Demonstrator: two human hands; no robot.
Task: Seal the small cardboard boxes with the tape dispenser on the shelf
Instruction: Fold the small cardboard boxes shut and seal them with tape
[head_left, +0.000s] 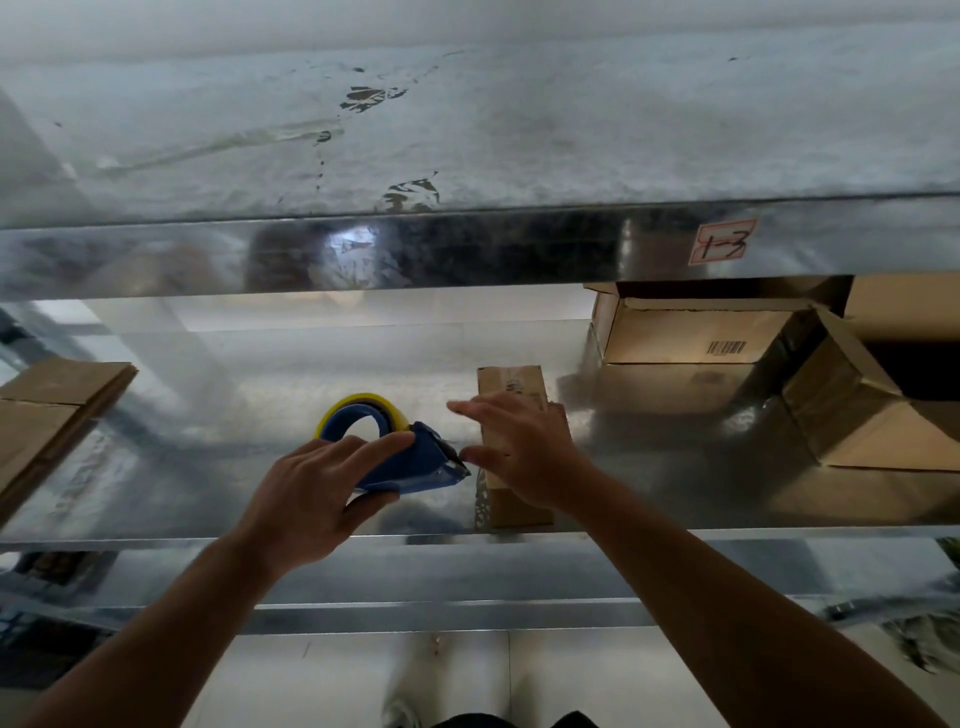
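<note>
A blue tape dispenser (410, 465) with a yellow-edged tape roll sits over the metal shelf (208, 415), and my left hand (317, 488) grips it from the near side. Just to its right lies a small, long cardboard box (511, 382) near the shelf's front edge. My right hand (519, 449) rests flat on top of that box with its fingers spread, and the thumb lies close to the dispenser's cutter end. The hand hides the middle of the box.
A bigger open cardboard box (685, 343) with a barcode stands at the back right, and another open box (857, 415) sits at the far right. Flat cardboard (57, 405) lies at the left. An upper shelf edge (467, 249) with a "1-3" label hangs overhead.
</note>
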